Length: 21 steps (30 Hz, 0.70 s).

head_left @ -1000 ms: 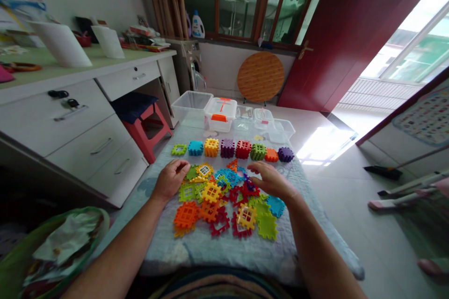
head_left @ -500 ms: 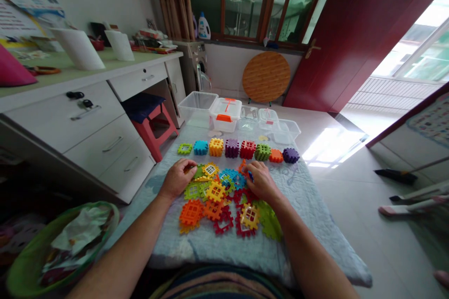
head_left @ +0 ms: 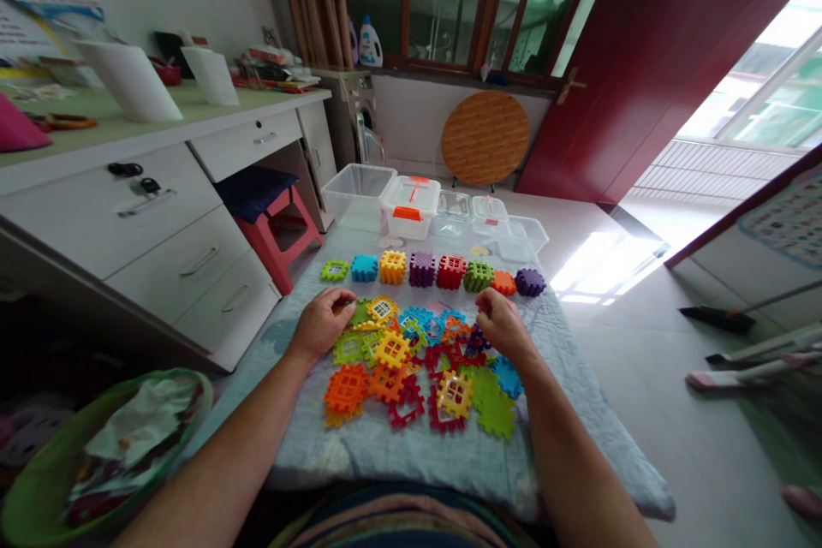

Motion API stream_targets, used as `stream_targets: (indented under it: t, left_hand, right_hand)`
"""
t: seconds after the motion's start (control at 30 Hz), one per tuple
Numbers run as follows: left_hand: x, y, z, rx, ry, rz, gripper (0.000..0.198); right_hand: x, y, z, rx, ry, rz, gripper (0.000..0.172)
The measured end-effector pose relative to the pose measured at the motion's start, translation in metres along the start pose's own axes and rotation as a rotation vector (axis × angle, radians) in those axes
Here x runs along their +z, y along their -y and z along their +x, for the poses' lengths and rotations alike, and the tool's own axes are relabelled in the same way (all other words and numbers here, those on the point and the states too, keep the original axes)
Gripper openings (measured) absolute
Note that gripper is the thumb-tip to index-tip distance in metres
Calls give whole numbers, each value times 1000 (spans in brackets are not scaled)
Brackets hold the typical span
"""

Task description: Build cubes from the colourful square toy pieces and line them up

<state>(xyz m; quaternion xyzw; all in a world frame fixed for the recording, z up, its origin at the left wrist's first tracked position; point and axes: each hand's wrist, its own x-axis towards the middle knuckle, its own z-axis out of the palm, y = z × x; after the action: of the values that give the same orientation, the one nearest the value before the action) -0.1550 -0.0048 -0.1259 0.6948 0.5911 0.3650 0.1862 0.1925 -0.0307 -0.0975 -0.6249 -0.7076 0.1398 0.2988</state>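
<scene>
My left hand (head_left: 323, 322) is closed at the left edge of a loose pile of plastic interlocking tiles, beside a green tile (head_left: 358, 313) and a yellow window tile (head_left: 383, 309). A small dark yellowish edge shows at its fingertips; what it grips is not clear. My right hand (head_left: 505, 325) has its fingers curled together over the pile's right side, near a purple tile (head_left: 477, 340) and a blue tile (head_left: 507, 377). Anything inside those fingers is hidden. Orange tiles (head_left: 348, 390), red tiles (head_left: 406, 404) and a large green tile (head_left: 493, 402) lie nearer me.
Behind the pile runs a row of colour-sorted stacks, among them a yellow stack (head_left: 393, 267) and a red stack (head_left: 451, 271). Clear bins (head_left: 360, 184) and a lidded box (head_left: 409, 207) stand at the far end of the cloth-covered table (head_left: 308, 445). A stool (head_left: 270, 223) is left.
My right hand has moved right, away from the pile's middle, uncovering orange, purple and blue tiles. My left hand stays in nearly the same place. The view has shifted slightly.
</scene>
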Motion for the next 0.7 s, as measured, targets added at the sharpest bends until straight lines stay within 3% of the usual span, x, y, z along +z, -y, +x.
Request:
stream_targets:
  t: [0.3, 0.7]
  left_hand:
    - [-1, -2, 0, -7, 4, 3, 19]
    - [0, 2, 0, -6, 8, 14, 20]
  right_hand:
    - [11, -17, 4, 56, 72, -39, 12]
    - [9, -25, 12, 72, 110, 0, 13]
